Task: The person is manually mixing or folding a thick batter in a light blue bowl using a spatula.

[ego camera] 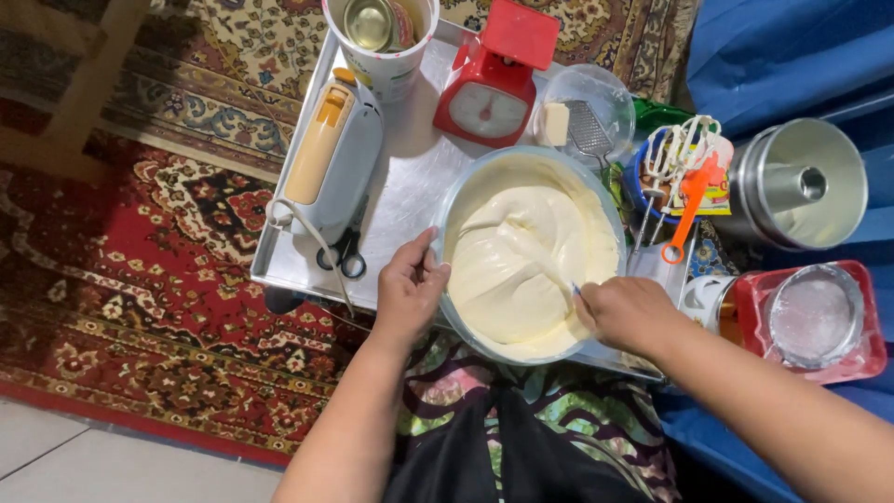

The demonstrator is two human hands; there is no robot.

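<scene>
Left hand is gripping the rim of the bowl; right hand is clenching a spatula handle. Batter is looking thick, heavy, slippery; the rim is probably the safest hold.

The bowl is large, round and clear-walled. It stands upright on the near right part of a metal tray, filled almost to the rim with batter. The batter is pale cream, thick and glossy, with soft folds across its surface. A thin utensil dips into it at the right edge, mostly hidden.
</scene>
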